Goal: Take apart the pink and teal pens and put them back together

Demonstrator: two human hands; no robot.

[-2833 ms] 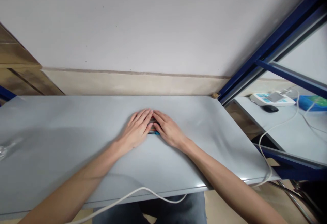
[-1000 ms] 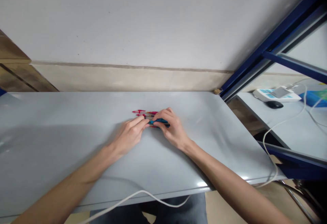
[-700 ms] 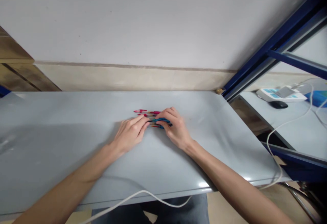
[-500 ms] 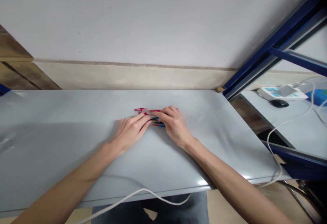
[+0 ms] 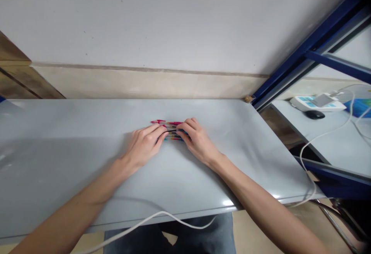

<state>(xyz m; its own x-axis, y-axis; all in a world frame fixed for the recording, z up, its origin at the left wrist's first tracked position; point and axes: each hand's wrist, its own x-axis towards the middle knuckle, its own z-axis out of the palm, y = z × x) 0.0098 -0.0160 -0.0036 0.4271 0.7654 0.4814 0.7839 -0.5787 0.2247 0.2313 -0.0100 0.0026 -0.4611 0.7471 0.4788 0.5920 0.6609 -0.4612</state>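
Observation:
Several coloured pens lie side by side on the grey table; a red pen is at the far side of the group, and pens with blue and red parts are at the near side. A thin black pen spans the gap between my hands above the others. Its left end is pinched in the fingers of my left hand. At the other end, the closed fingers of my right hand grip it. Both hands cover parts of the pens beneath them.
A white cable hangs across the table's front edge. To the right, beyond a blue metal frame, a black mouse and a white device with a screen rest on another surface. A wall runs behind the table.
The hands have drawn slightly apart, and the black pen now shows stretched between them. More of the pens beneath is visible. The whole view has shifted a little.

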